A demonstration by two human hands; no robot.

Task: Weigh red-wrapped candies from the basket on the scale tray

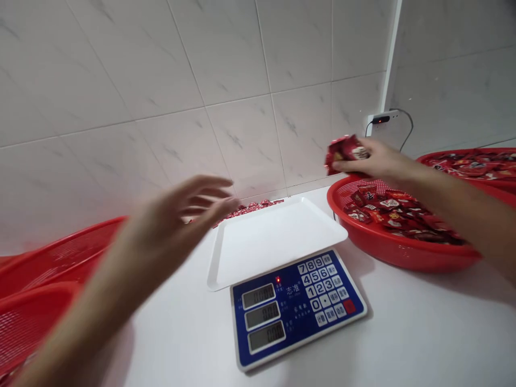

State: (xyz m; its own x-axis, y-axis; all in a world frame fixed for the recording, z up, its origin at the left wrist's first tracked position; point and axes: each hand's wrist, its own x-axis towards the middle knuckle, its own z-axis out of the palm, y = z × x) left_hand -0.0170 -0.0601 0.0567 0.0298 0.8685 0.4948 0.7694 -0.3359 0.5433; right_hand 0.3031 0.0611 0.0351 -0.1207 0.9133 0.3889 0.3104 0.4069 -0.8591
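Observation:
My right hand [373, 158] is closed on several red candy packets [342, 153], held above the rim of a red basket [407, 252] that holds many red packets [393, 212]. My left hand [193, 207], blurred by motion, hangs in the air left of the scale's white tray [278, 239]; its fingers are apart and nothing shows in them. The scale [298, 309] has a blue panel with a keypad and three small displays, and its tray is bare.
More red packets [258, 206] lie behind the tray along the tiled wall. Red baskets [36, 312] stand at the left. Another full basket [475, 164] is at the far right. A power strip [382, 121] with cables hangs on the wall.

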